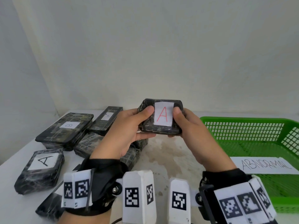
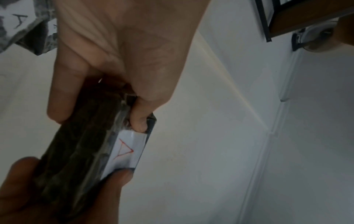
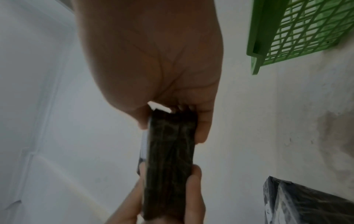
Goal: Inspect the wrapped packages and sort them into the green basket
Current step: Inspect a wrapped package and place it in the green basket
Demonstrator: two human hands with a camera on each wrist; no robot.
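Observation:
A small dark wrapped package (image 1: pixel 161 128) with a white label bearing a red "A" (image 1: pixel 163 116) is held up above the table, label facing me. My left hand (image 1: pixel 129 131) grips its left end, thumb on the front. My right hand (image 1: pixel 187 133) grips its right end the same way. The left wrist view shows the package (image 2: pixel 84 144) edge-on with my thumb beside the label. The right wrist view shows its dark side (image 3: pixel 170 159) between both hands. The green basket (image 1: pixel 252 143) stands at the right, nothing in the part I see, with an "ABNORMAL" paper (image 1: pixel 263 164) on its near side.
Several other dark wrapped packages lie at the left: one labelled "B" (image 1: pixel 64 130), one with a black "A" (image 1: pixel 40 168), a long one (image 1: pixel 105 120) at the back. A white wall rises behind the table (image 1: pixel 169 152). The basket's corner (image 3: pixel 298 36) shows in the right wrist view.

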